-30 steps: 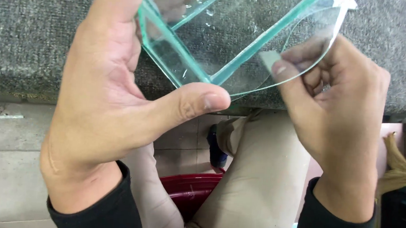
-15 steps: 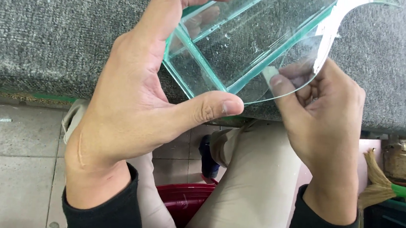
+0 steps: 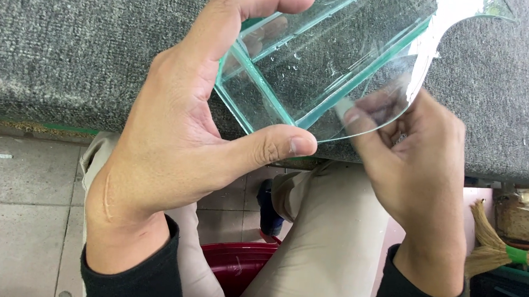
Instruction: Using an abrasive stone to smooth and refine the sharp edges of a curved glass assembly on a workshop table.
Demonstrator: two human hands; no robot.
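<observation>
the left hand [image 3: 178,142] pinches the clear glass piece [image 3: 320,65] between thumb and fingers, above the grey carpeted bench [image 3: 67,42]. the right hand [image 3: 411,177] pinches its curved edge.

**Green-edged glass over grey carpet**

The glass piece [image 3: 321,53] is clear with pale green edges and specks of white residue. The counter [image 3: 67,35] wears a speckled grey carpet with a green strip along its lower edge. Sleeves [image 3: 137,276] are black, trousers [image 3: 327,233] beige. A bucket [image 3: 238,261] is dark red; the broom [image 3: 493,245] is straw-yellow with a green band. The floor [image 3: 19,199] is grey tile.
</observation>
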